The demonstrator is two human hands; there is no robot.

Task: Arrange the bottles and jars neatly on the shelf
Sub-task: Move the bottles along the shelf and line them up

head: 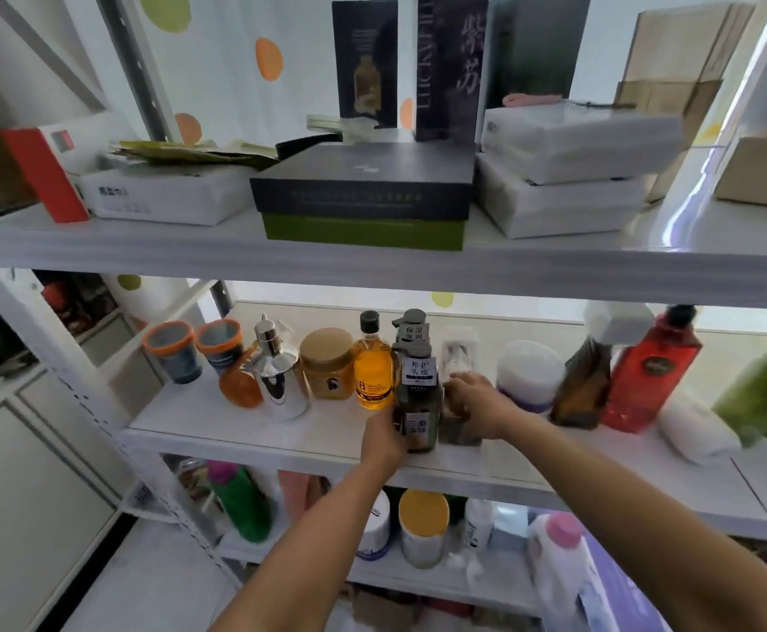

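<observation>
On the middle shelf (281,437) stands a row of bottles and jars. My left hand (383,437) grips the lower left side of a dark green pump bottle (418,403) with white labels. My right hand (475,403) is closed on a second dark bottle (461,433) just to its right, mostly hidden by my fingers. Left of them stand an amber bottle (374,369), a yellow jar with a tan lid (328,364), a chrome pump dispenser (279,374), an orange bottle (239,387) and two orange-rimmed cups (174,353). A white jar (529,374), a brown bottle (582,390) and a red pump bottle (650,371) stand to the right.
Green bottles (764,399) and a white object (696,431) sit at the far right of the shelf. The upper shelf (144,253) carries boxes and white packs. The lower shelf holds a green bottle (240,499), a yellow-capped jar (423,526) and other containers.
</observation>
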